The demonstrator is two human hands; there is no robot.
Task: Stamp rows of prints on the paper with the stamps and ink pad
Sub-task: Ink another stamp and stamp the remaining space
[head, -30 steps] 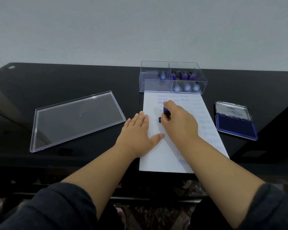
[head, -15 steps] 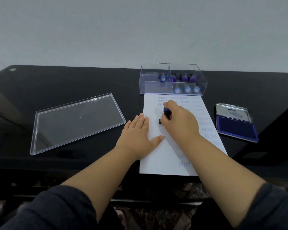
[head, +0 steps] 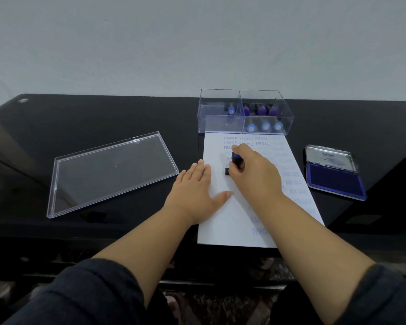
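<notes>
Soft, even, cool-toned light fills the scene, casting only faint shadows under the hands. The glossy black table (head: pixel 103 118) mirrors the pale wall (head: pixel 197 43), and glare streaks the clear lid (head: pixel 113 172). Wide-angle bowing curves the table's far edge; distant prints on the paper (head: pixel 232 219) blur.

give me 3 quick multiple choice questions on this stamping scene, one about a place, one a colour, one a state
1. Where is the ink pad relative to the paper?
A. to its right B. to its left C. on top of it
2. What colour is the ink surface?
A. red B. dark blue C. green
3. What is the right hand doing?
A. lying flat B. gripping a stamp C. hanging idle

Answers: 1 A, the pad lies off the paper's right edge. 2 B, the open pad shows dark blue. 3 B, its fingers curl round the stamp; the left hand lies flat.
</notes>
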